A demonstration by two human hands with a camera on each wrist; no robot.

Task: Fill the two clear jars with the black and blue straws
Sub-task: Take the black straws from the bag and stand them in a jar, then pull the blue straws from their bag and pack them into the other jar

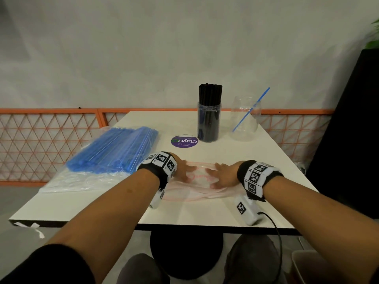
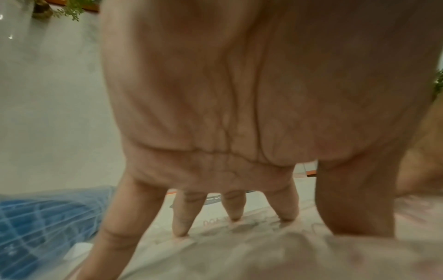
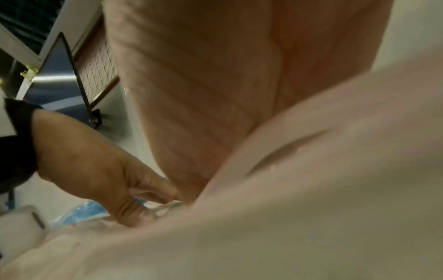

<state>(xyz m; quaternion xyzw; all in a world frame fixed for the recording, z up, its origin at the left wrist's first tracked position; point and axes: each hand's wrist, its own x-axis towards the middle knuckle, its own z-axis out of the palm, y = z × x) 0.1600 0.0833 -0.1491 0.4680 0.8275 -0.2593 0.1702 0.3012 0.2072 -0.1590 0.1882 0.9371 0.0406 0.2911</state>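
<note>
A person's left hand (image 1: pixel 183 168) and right hand (image 1: pixel 221 175) press flat, fingers straight and spread, on an empty pinkish clear plastic bag (image 1: pixel 192 191) at the middle of a white square table (image 1: pixel 86 206); neither hand grasps anything. In the left wrist view the fingertips (image 2: pixel 182 225) touch the crinkled film.

At 12 o'clock from the hands stands a clear plastic jar packed with black straws (image 1: pixel 209 119), upright, near the table's far edge. Just beside it at 1 o'clock is a second clear jar (image 1: pixel 246 119) holding one blue straw (image 1: pixel 251 109) that leans toward the right. A round purple sticker (image 1: pixel 184 141) lies on the tabletop between the hands and the black-straw jar.

At 10 o'clock a clear bag of blue straws (image 1: pixel 114 150) lies along the left edge, its loose film reaching the rim. Bare tabletop lies between the hands and the jars, and along the near edge at 7 o'clock. An orange mesh railing (image 1: pixel 49 138) runs behind the table.

The right wrist view is mostly blurred palm and plastic; finger detail cannot be made out there. The sticker's small print is unreadable.
</note>
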